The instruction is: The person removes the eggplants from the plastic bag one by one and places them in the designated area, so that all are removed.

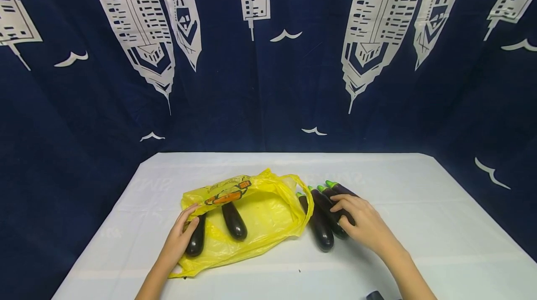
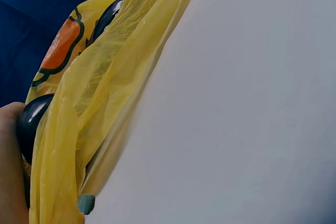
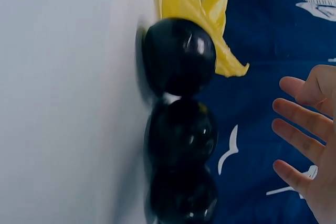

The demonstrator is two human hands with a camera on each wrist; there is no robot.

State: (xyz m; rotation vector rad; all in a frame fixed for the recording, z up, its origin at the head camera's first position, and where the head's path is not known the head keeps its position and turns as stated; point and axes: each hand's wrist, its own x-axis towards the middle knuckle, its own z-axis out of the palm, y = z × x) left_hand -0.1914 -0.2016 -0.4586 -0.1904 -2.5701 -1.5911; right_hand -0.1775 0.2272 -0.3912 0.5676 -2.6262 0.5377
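A yellow plastic bag [image 1: 268, 216] lies with its mouth facing the near side. Two dark purple eggplants are in it: one eggplant [image 1: 235, 223] in its middle, another eggplant [image 1: 196, 240] at its left. My left hand [image 1: 180, 237] touches the bag's left side, thumb and fingers apart, the thumb beside the left eggplant; its fingertips are partly hidden. Right of the bag, several eggplants [image 1: 322, 230] with green stem ends lie side by side. Over the rightmost of these hovers my right hand [image 1: 362, 218]; in the right wrist view its fingers [image 3: 304, 116] are spread and hold nothing.
A white table [image 1: 436, 225] bears everything. Behind it hangs a dark blue curtain [image 1: 260, 94] with white buildings and birds. A small dark object [image 1: 375, 295] shows at the near edge beside my right forearm. The bag's handle loop [image 1: 309, 197] lies against the nearest eggplants.
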